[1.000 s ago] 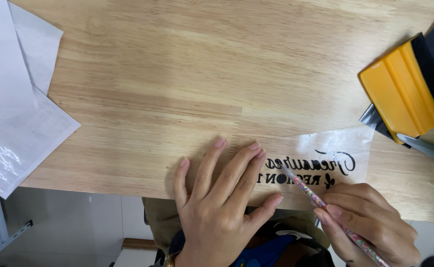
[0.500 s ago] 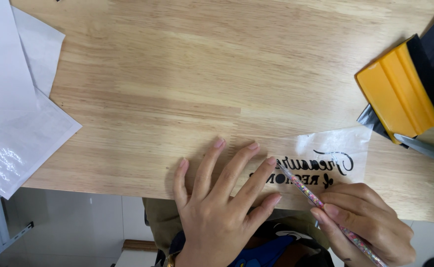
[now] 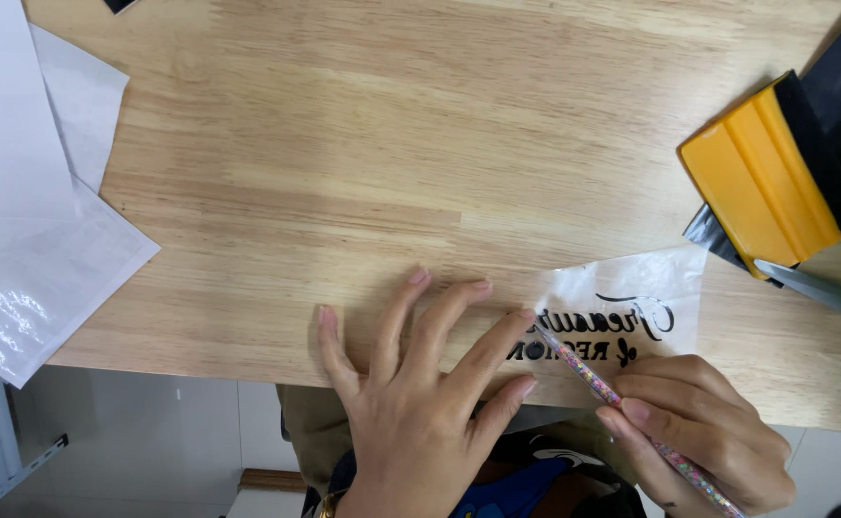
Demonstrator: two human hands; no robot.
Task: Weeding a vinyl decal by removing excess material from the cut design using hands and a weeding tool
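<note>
A clear film sheet [image 3: 631, 297] with black lettering lies at the near edge of the wooden table [image 3: 420, 144]. My left hand [image 3: 420, 384] lies flat with spread fingers on the sheet's left part, pinning it down. My right hand [image 3: 699, 432] grips a thin glittery pen-like tool [image 3: 593, 379]. The tool's tip touches the lettering right beside my left index fingertip.
A yellow squeegee with a black edge [image 3: 766, 173] lies at the right, over dark film scraps. A grey metal tool [image 3: 823, 293] pokes in from the right edge. White and glossy backing sheets [image 3: 27, 230] overhang the table's left side.
My left hand has crept slightly right along the sheet and the tool tip has shifted with it along the lettering. The view has moved a little.
</note>
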